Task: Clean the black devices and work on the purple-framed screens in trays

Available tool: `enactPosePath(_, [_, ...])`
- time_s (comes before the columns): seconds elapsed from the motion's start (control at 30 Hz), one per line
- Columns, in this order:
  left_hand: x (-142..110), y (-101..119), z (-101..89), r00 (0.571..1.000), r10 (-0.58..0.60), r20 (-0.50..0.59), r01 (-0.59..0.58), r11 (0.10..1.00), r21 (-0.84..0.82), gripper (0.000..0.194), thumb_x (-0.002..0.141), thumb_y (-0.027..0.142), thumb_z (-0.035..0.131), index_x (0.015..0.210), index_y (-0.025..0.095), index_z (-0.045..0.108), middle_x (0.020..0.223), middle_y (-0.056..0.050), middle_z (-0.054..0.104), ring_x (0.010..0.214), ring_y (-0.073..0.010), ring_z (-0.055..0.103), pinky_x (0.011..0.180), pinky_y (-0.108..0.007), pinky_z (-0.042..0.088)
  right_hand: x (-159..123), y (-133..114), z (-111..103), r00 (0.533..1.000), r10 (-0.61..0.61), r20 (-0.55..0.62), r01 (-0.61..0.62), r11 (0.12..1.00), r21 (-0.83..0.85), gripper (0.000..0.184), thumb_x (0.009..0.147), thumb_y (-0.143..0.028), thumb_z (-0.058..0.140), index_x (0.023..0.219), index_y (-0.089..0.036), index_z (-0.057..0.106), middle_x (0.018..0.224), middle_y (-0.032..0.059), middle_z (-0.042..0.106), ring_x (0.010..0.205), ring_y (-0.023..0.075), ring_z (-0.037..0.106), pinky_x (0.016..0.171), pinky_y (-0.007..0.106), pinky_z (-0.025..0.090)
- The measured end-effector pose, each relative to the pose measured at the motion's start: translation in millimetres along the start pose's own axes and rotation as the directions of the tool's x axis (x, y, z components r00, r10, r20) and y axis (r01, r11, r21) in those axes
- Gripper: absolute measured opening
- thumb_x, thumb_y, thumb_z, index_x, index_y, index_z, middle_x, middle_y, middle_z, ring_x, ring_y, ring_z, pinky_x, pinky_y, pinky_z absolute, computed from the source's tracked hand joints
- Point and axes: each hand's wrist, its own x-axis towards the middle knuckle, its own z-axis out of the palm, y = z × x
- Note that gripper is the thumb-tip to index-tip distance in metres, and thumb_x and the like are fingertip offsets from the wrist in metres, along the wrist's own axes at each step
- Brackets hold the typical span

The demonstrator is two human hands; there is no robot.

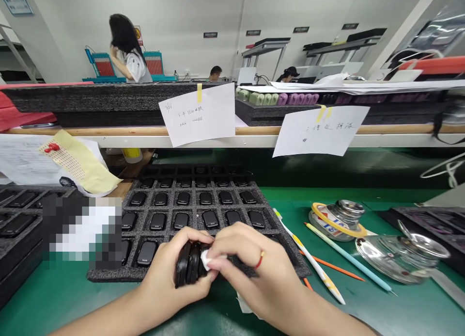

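Note:
My left hand is wrapped round several black rounded device cases, held side by side on edge. With thumb and fingertips, my right hand pinches a small white wad, perhaps cloth or tissue, which touches the nearest case. Both hands meet above the front edge of a dark foam tray. In its compartments lie similar black devices. Part of the tray's front row is hidden behind my hands. Under my right wrist a scrap of white material shows.
Right of the tray lie a white-and-yellow toothbrush, a light-blue pen-like tool and an orange stick. Beyond stand glass-and-metal dispensers and a tape roll. More foam trays sit left. A shelf edge crosses behind.

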Motion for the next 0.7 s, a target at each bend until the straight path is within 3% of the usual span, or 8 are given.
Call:
enactPosePath(0.1, [-2,-1,-3.1,0.993,0.114,0.036,-0.116,0.992,0.051,0.04,0.085,0.013,0.068,0.116,0.031,0.051,0.105,0.004,0.069,0.089,-0.0131,0.072,0.082,-0.02,0.055,7,0,-11,0.958,0.283,-0.052,-0.263,0.934,0.241,0.008,0.089,-0.018,0.07,0.096,-0.022,0.071,0.087,0.0022,0.074,0.076,0.0146,0.07,0.069,0.024,0.058])
enactPosePath(0.17, [-4,-2,-4.8,0.985,0.165,0.051,-0.17,0.98,0.108,0.052,0.085,0.013,0.069,0.126,0.035,0.046,0.11,0.003,0.07,0.091,-0.0135,0.073,0.08,-0.018,0.057,9,-4,-16,0.931,0.364,-0.021,-0.342,0.892,0.296,0.003,0.088,-0.022,0.071,0.091,-0.021,0.072,0.083,0.0022,0.074,0.074,0.0148,0.07,0.067,0.023,0.057])
enactPosePath(0.23, [-5,-4,-5.8,0.976,0.209,0.06,-0.217,0.961,0.17,0.066,0.084,0.013,0.071,0.137,0.037,0.039,0.117,0.001,0.07,0.097,-0.0151,0.073,0.083,-0.018,0.057,9,-8,-16,0.939,0.335,0.078,-0.343,0.899,0.272,0.004,0.088,-0.019,0.071,0.084,-0.02,0.071,0.079,0.0014,0.072,0.072,0.0135,0.068,0.066,0.022,0.055])
enactPosePath(0.3, [-5,-4,-5.5,0.966,0.248,0.067,-0.257,0.944,0.205,0.076,0.084,0.013,0.071,0.145,0.037,0.032,0.12,0.0,0.07,0.099,-0.0148,0.073,0.087,-0.018,0.056,7,-10,-12,0.965,0.217,0.145,-0.246,0.941,0.233,0.006,0.088,-0.013,0.069,0.085,-0.018,0.07,0.078,0.001,0.07,0.071,0.0119,0.065,0.068,0.022,0.053])
enactPosePath(0.37, [-6,-5,-4.1,0.954,0.29,0.069,-0.298,0.927,0.228,0.08,0.085,0.014,0.069,0.149,0.037,0.028,0.119,0.001,0.07,0.1,-0.0136,0.073,0.091,-0.017,0.055,4,-9,-7,0.986,0.105,0.131,-0.131,0.97,0.207,0.008,0.09,-0.009,0.066,0.088,-0.017,0.068,0.08,0.0016,0.069,0.073,0.0112,0.064,0.071,0.021,0.052])
enactPosePath(0.53, [-7,-8,-2.8,0.95,0.299,0.095,-0.313,0.914,0.26,0.086,0.085,0.014,0.07,0.152,0.038,0.022,0.126,0.0,0.071,0.106,-0.0138,0.073,0.095,-0.015,0.053,0,-6,-2,0.984,0.157,0.084,-0.17,0.97,0.176,0.012,0.092,-0.008,0.062,0.084,-0.018,0.064,0.079,0.001,0.065,0.072,0.0104,0.061,0.068,0.02,0.05])
enactPosePath(0.7, [-5,-10,-8.2,0.943,0.308,0.128,-0.331,0.906,0.264,0.084,0.086,0.017,0.069,0.154,0.037,0.023,0.132,-0.002,0.067,0.117,-0.0168,0.068,0.101,-0.019,0.051,-3,-9,-1,0.992,0.045,0.116,-0.067,0.979,0.192,0.011,0.09,-0.007,0.064,0.09,-0.018,0.062,0.081,0.0015,0.067,0.075,0.0118,0.062,0.072,0.022,0.051])
